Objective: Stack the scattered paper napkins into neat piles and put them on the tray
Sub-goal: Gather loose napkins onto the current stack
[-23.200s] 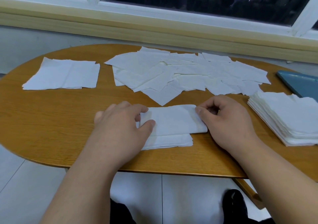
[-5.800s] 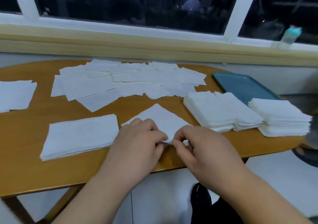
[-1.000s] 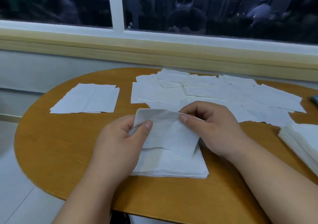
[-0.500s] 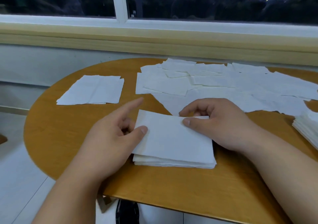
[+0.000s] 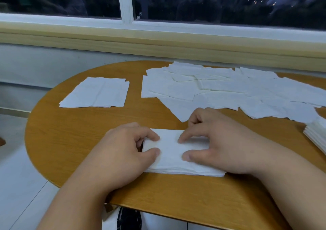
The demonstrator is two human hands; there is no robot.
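A low pile of white paper napkins (image 5: 169, 152) lies near the front edge of the wooden table (image 5: 74, 138). My left hand (image 5: 127, 154) rests on the pile's left end, with thumb and fingers curled at its edge. My right hand (image 5: 218, 141) presses down on the right half with thumb and index finger. Behind the hands, several loose napkins (image 5: 229, 88) lie scattered and overlapping across the back of the table. The tray is out of view.
A flat pair of unfolded napkins (image 5: 98, 93) lies at the back left. The corner of another neat stack (image 5: 315, 134) shows at the right edge. A window sill and wall run behind the table. Floor tiles and a dark shoe (image 5: 128, 219) show below.
One second ago both hands held a single napkin above the pile. It has since been laid on top, and both hands have come down to press on the pile.
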